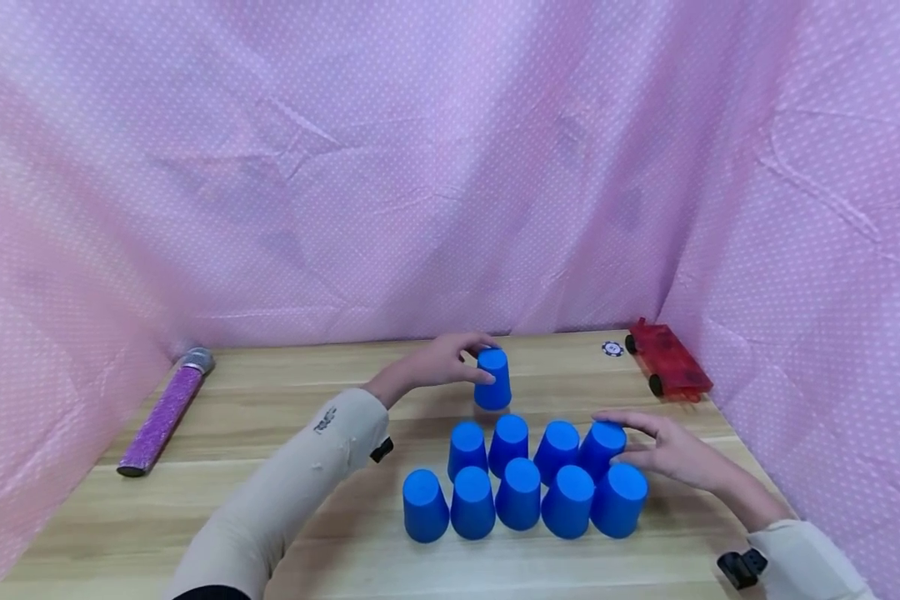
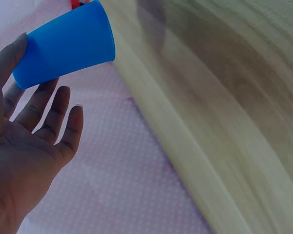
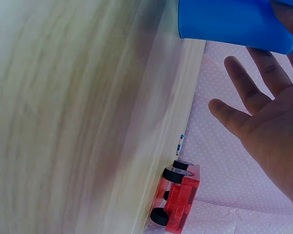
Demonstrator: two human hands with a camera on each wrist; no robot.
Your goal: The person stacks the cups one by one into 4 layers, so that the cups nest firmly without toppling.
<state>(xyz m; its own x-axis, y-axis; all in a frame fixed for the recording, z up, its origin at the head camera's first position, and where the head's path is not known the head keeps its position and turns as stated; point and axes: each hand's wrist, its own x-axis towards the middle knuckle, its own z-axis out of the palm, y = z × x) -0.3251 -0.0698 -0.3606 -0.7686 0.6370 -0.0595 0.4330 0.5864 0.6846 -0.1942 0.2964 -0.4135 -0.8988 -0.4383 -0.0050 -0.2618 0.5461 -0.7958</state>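
My left hand pinches an upside-down blue cup between thumb and fingers, behind the other cups. In the left wrist view the thumb lies along one side of this cup near its base, with fingers at the other side. My right hand grips the rightmost cup of the back row near its top. That cup is partly cut off in the right wrist view, where the lower fingers spread away from it. Several more upside-down blue cups stand in two rows, front and back.
A purple glittery microphone lies at the left of the wooden table. At the back right are a red toy car and a poker chip. Pink dotted cloth walls the back and sides.
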